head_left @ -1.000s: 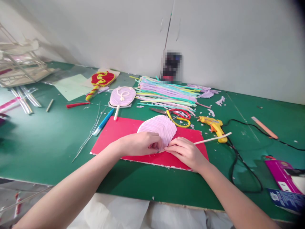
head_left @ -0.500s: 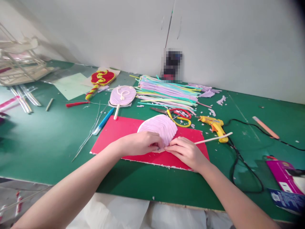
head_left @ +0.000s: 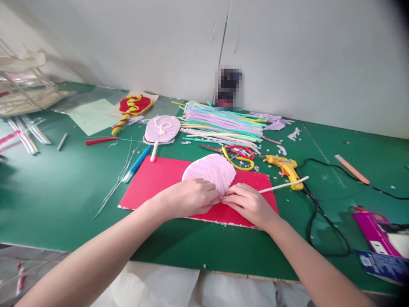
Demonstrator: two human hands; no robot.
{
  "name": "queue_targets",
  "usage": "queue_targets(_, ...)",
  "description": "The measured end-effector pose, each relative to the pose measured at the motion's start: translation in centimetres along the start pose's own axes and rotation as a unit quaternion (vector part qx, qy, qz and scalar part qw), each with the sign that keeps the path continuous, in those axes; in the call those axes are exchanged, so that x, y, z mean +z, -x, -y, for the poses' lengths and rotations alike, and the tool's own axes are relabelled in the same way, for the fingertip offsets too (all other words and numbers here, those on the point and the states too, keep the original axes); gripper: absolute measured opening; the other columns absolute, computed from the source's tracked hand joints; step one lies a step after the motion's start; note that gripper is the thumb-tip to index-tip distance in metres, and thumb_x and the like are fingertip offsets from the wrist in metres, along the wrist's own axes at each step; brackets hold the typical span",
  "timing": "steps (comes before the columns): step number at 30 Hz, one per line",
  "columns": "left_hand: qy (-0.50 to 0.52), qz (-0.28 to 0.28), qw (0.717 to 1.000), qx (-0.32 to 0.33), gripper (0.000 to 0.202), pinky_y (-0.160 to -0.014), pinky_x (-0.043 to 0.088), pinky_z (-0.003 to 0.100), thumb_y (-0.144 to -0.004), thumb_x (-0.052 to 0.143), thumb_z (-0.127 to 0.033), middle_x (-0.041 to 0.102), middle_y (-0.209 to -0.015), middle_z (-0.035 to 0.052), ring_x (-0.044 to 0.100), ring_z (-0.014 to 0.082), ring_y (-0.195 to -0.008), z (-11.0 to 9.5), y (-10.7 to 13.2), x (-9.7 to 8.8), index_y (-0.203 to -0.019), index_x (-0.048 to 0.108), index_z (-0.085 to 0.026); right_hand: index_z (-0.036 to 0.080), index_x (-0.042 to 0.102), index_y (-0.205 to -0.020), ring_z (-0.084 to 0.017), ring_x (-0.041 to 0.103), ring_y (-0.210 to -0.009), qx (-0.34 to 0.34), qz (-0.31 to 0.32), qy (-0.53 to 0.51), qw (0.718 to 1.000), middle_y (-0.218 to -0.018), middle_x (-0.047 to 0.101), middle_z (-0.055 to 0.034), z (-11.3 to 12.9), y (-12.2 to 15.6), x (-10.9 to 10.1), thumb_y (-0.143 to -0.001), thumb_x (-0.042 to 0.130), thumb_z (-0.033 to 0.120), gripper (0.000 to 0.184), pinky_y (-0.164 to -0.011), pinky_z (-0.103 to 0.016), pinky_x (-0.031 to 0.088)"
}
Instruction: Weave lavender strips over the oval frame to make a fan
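A pale pink ribbed oval piece (head_left: 211, 170) lies on a red board (head_left: 156, 181) on the green table. My left hand (head_left: 188, 197) rests on the oval's near edge with its fingers curled and pressed down on it. My right hand (head_left: 247, 202) meets it fingertip to fingertip at the oval's near right edge, fingers together, pressing there. A thin white stick (head_left: 284, 185) runs out to the right from under my right hand; whether the fingers grip it is hidden.
Behind the board lie red-and-yellow scissors (head_left: 240, 155), a yellow glue gun (head_left: 286, 167) with a black cord (head_left: 315, 221), a pile of coloured straws (head_left: 222, 123), a finished pink fan (head_left: 159, 130), a red-and-yellow piece (head_left: 134, 105) and a blue pen (head_left: 138, 163). Purple boxes (head_left: 380, 238) sit at right.
Both hands stay pressed on the oval's near edge. The view has shifted slightly, so everything sits a little to the left.
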State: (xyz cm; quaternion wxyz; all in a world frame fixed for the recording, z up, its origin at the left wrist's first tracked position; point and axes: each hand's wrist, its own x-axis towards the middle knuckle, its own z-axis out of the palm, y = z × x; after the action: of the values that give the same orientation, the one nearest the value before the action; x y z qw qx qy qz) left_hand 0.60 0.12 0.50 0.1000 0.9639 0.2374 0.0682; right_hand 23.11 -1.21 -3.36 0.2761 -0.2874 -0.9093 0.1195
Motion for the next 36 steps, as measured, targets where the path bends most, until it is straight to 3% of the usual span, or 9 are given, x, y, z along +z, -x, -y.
queue_targets(8,-0.03,0.003,1.0,0.002,0.007,-0.06,0.041,0.028,-0.084,0.05,-0.013,0.062,-0.076,0.0036,0.057,0.017,-0.068,-0.2,0.1,-0.07,-0.081,0.056,-0.015,0.017,0.069,-0.091,-0.015,0.058,-0.078,-0.001,0.001,0.0,1.0,-0.088,0.067,-0.006,-0.04,-0.01,-0.03,-0.091,0.052,0.019,0.017,-0.071,-0.03,0.048)
queue_targets(13,0.02,0.015,1.0,-0.004,0.009,-0.065,0.041,0.025,-0.084,0.05,-0.012,0.064,-0.08,0.0034,0.057,0.0154,-0.072,0.13,0.05,-0.13,-0.085,0.058,-0.016,0.017,0.069,-0.093,-0.016,0.059,-0.08,0.004,0.008,-0.001,1.0,-0.089,0.067,-0.0064,-0.24,0.13,0.1,-0.092,0.052,0.019,0.017,-0.072,-0.031,0.048)
queue_targets(21,0.128,0.031,0.989,-0.065,0.015,-0.063,0.04,0.021,-0.081,0.051,-0.008,0.062,-0.079,0.0014,0.056,0.0122,-0.071,0.17,0.01,-0.33,-0.088,0.06,-0.016,0.017,0.069,-0.092,-0.016,0.059,-0.08,0.004,0.005,-0.006,1.0,-0.087,0.067,-0.0064,-0.11,0.04,0.06,-0.091,0.053,0.019,0.016,-0.072,-0.031,0.048)
queue_targets(36,0.181,0.021,0.981,-0.072,0.017,-0.06,0.038,0.02,-0.08,0.05,-0.008,0.061,-0.078,0.0003,0.053,0.0108,-0.068,0.57,-0.08,-0.02,-0.089,0.06,-0.017,0.017,0.069,-0.091,-0.016,0.058,-0.079,0.006,0.005,-0.008,1.0,-0.087,0.067,-0.0061,-0.16,0.05,0.07,-0.091,0.053,0.019,0.016,-0.072,-0.031,0.048)
